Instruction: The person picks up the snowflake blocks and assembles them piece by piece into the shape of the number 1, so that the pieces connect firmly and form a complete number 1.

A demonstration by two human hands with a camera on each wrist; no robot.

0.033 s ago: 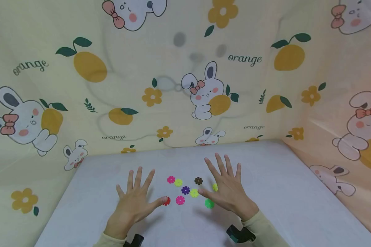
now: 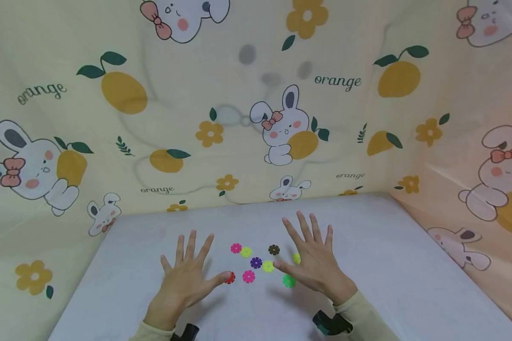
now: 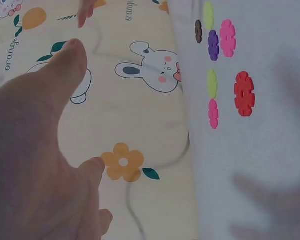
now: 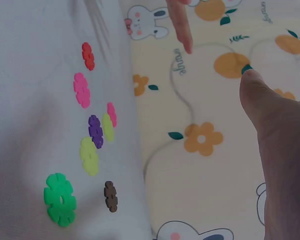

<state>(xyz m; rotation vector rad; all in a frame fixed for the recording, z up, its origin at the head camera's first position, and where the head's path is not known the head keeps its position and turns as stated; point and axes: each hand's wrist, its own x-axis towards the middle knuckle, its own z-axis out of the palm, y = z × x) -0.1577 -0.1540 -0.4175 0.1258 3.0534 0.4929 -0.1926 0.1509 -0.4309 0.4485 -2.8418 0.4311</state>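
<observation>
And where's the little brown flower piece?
In the head view, the brown piece lies on the table, beyond the purple piece and to its right, just left of the right hand.

Could pass between spread left hand (image 2: 185, 280) and right hand (image 2: 316, 265), over flat, notched, multicoloured discs (image 2: 253, 263); also outside either hand, across pale grey tabletop (image 2: 392, 265). Blocked behind by upright cream rabbit-printed cloth (image 2: 239, 158).

Colourful notched discs (image 2: 256, 263) lie flat, loosely clustered.
</observation>
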